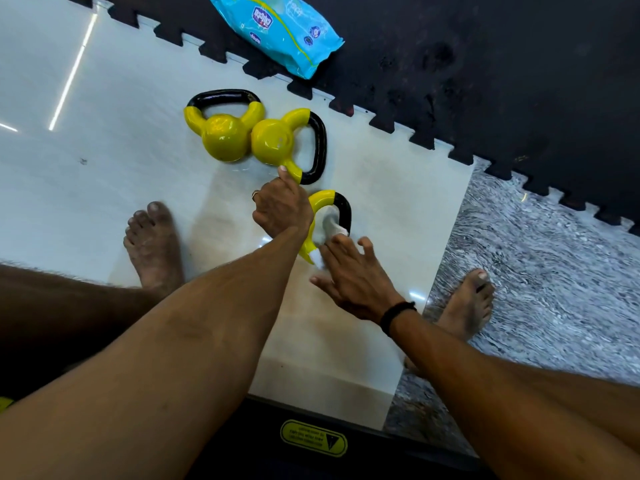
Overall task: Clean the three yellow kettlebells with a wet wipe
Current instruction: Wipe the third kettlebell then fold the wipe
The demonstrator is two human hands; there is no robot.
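Three yellow kettlebells with black handles lie on the pale floor. The far left kettlebell (221, 136) touches the middle kettlebell (277, 140). The nearest kettlebell (329, 204) is mostly hidden under my left hand (280, 209), which grips its body. My right hand (353, 275) presses a white wet wipe (330, 225) against that kettlebell's yellow handle arm, with the fingers spread over the wipe.
A blue pack of wet wipes (280, 29) lies on the black puzzle mat (485, 81) at the top. My bare feet (154, 244) (467, 306) stand left and right of the kettlebells. Grey speckled floor (554, 271) is on the right. A black machine base with a yellow label (313, 438) sits below.
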